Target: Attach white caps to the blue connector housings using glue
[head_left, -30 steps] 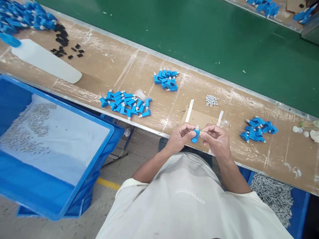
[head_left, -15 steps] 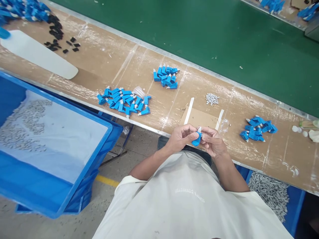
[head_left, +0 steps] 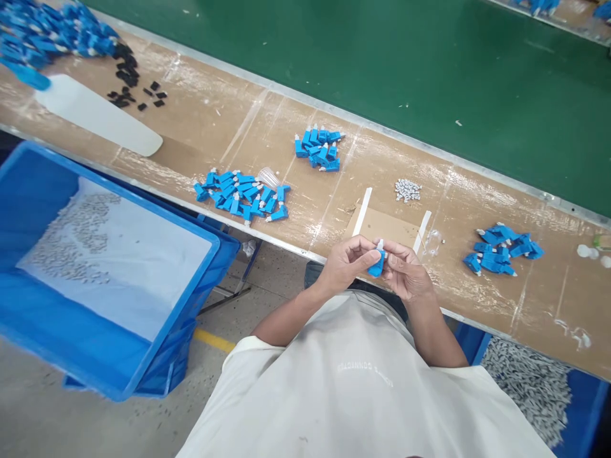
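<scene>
A small blue plastic piece with a white tip (head_left: 376, 264) is held upright in front of my body, at the table's near edge. My left hand (head_left: 351, 262) pinches it between thumb and fingers from the left. From the other side, the closed fingers of my right hand (head_left: 407, 272) press against the same piece; whether they also grip something tiny is hidden. Just beyond the hands lies a cardboard sheet (head_left: 387, 227) with white strips at its sides. Past it sits a little heap of small grey-white parts (head_left: 408, 189).
Similar blue pieces lie in groups left (head_left: 243, 194), beyond (head_left: 317, 148) and right (head_left: 503, 248). Black pieces (head_left: 126, 67) and a white paddle-shaped thing (head_left: 100, 117) are at far left. Blue bins (head_left: 191, 280) stand below the table. A green surface (head_left: 363, 57) runs behind.
The camera view has shifted slightly, showing more of the left side. Both hands stay at the same place with the blue piece, which is turned a little more upright.
</scene>
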A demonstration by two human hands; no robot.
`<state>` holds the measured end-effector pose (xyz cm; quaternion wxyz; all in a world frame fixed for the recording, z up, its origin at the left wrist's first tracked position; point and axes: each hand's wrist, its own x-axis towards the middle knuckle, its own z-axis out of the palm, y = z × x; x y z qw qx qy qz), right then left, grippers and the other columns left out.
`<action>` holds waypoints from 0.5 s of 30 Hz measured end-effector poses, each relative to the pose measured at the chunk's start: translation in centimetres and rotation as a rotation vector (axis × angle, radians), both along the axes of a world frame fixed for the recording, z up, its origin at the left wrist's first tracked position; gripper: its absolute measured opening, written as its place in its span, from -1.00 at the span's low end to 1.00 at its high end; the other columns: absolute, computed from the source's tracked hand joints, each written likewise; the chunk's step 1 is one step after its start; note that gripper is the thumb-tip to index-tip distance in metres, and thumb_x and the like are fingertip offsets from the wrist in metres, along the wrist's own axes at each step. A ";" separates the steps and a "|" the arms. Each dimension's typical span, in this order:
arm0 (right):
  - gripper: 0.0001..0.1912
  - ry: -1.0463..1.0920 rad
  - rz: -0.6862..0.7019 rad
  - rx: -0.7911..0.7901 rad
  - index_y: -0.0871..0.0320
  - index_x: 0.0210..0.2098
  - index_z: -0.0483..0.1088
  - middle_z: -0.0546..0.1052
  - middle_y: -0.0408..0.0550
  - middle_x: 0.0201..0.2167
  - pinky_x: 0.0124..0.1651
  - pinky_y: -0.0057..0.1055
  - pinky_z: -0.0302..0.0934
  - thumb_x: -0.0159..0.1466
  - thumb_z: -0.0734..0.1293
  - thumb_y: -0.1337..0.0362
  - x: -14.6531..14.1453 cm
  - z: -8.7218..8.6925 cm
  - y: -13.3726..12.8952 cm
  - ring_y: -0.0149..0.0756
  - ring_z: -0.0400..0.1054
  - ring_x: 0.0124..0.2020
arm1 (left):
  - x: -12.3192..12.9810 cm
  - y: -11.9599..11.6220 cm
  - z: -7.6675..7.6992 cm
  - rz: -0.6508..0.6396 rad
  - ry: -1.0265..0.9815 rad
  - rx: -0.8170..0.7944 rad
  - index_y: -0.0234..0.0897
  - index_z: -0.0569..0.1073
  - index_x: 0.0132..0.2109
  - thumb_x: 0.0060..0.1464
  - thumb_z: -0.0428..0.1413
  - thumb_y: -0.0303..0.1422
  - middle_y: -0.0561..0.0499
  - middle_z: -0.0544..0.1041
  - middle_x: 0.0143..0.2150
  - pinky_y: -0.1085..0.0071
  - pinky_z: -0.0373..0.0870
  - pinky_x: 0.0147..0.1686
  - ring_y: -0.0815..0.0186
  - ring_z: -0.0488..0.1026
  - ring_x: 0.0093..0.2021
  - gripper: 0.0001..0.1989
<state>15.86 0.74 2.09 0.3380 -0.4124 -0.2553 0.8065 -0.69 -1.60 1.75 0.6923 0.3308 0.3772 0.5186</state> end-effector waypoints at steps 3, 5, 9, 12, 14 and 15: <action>-0.50 0.001 -0.006 0.024 0.10 -0.20 0.63 0.54 -0.19 -0.46 -0.64 -0.58 0.17 -0.10 0.67 0.07 0.4 0.4 -0.4 -0.56 0.22 -0.66 | 0.7 -0.1 0.5 -0.025 0.053 0.010 -0.29 0.44 -0.35 0.06 0.32 0.01 0.08 0.50 -0.48 0.45 0.35 -0.41 0.42 0.41 -0.48 -0.56; -0.53 -0.004 -0.034 0.039 0.09 -0.21 0.63 0.50 -0.21 -0.48 -0.65 -0.58 0.16 -0.07 0.66 0.06 0.7 0.7 -0.8 -0.57 0.18 -0.67 | 1.4 -0.4 0.8 -0.042 0.099 0.012 -0.29 0.43 -0.35 0.07 0.31 0.02 0.07 0.51 -0.47 0.46 0.34 -0.42 0.43 0.41 -0.47 -0.56; -0.52 -0.082 -0.093 0.122 0.09 -0.14 0.62 0.43 -0.19 -0.48 -0.62 -0.53 0.23 0.02 0.61 -0.01 2.1 1.3 -1.7 -0.48 0.23 -0.60 | 1.6 0.2 1.0 -0.092 0.233 0.057 -0.29 0.46 -0.31 0.10 0.27 0.04 0.05 0.52 -0.45 0.47 0.33 -0.45 0.43 0.41 -0.49 -0.56; -0.45 -0.101 -0.096 0.200 0.05 -0.02 0.60 0.47 -0.10 -0.37 -0.63 -0.53 0.24 0.07 0.58 -0.08 4.2 1.5 -2.1 -0.42 0.28 -0.52 | -1.0 4.1 0.7 0.064 0.554 0.131 -0.27 0.50 -0.28 0.11 0.26 0.01 0.04 0.54 -0.42 0.44 0.35 -0.42 0.39 0.43 -0.47 -0.60; -0.51 -0.086 -0.092 0.265 0.02 -0.05 0.63 0.47 -0.08 -0.37 -0.63 -0.52 0.24 0.11 0.56 -0.08 5.7 1.4 -2.3 -0.41 0.28 -0.52 | -3.9 8.6 0.4 0.263 0.901 0.179 -0.26 0.51 -0.27 0.13 0.26 -0.08 0.02 0.56 -0.39 0.41 0.39 -0.31 0.35 0.46 -0.39 -0.69; -0.56 -0.086 -0.092 0.300 0.02 -0.10 0.65 0.46 -0.09 -0.39 -0.63 -0.52 0.24 0.12 0.55 -0.08 6.3 1.3 -2.4 -0.41 0.27 -0.52 | -5.5 11.1 0.3 0.333 1.060 0.192 -0.26 0.51 -0.27 0.14 0.25 -0.14 0.00 0.57 -0.37 0.39 0.40 -0.25 0.33 0.48 -0.35 -0.74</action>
